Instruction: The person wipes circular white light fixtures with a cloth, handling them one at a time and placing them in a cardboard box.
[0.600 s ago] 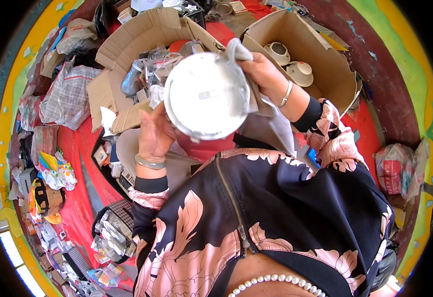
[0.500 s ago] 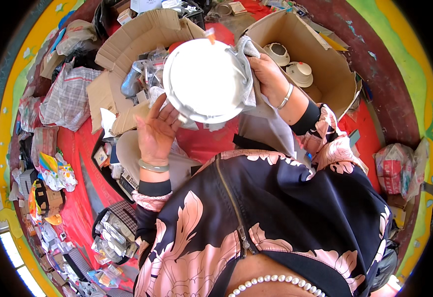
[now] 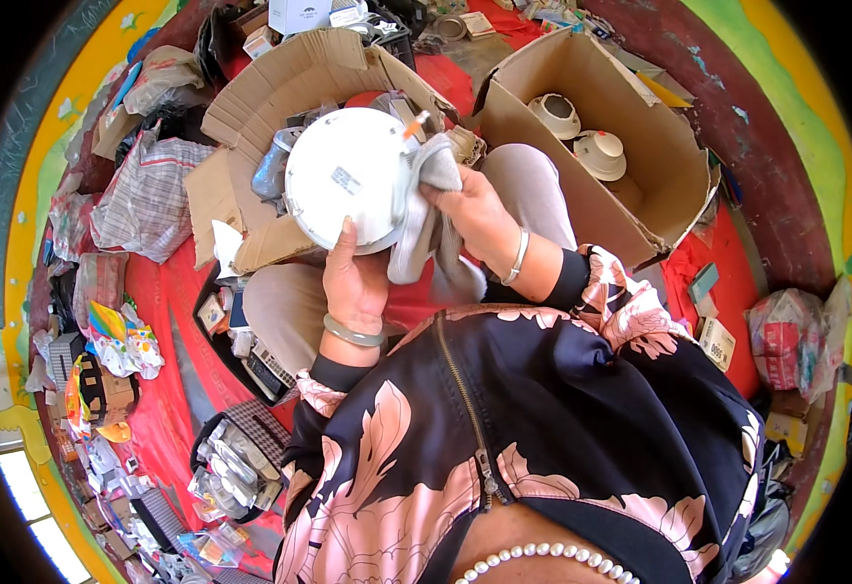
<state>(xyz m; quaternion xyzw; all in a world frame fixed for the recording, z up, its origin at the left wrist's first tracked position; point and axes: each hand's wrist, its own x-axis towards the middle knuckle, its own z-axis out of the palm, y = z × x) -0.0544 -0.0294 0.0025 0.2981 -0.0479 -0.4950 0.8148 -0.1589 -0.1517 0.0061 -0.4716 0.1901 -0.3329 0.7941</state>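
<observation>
A round white downlight [image 3: 340, 161] is tilted up in front of me over the gap between two boxes. Its face toward me carries a small grey label, and an orange-tipped piece sticks out at its upper right. My left hand [image 3: 356, 282] grips the lower rim, thumb on the near face and fingers mostly hidden behind. In my right hand [image 3: 479, 216] a crumpled grey cloth [image 3: 414, 234] is bunched against the downlight's right edge, its loose end hanging down. Two similar white downlights [image 3: 601, 156] lie in the cardboard box [image 3: 654, 195] at the right.
At the left, an open cardboard box [image 3: 265, 92] holds mixed packaged goods. Below it stands a black tray [image 3: 214, 336] of small items, and farther down a checked basket [image 3: 255, 423]. Plaid bags [image 3: 148, 195] line the left wall; red sheeting [image 3: 158, 360] covers the floor.
The downlight has moved left and lower, and its labelled face now shows. My left hand has gone from open fingers beside the rim to gripping it. The cloth hangs looser.
</observation>
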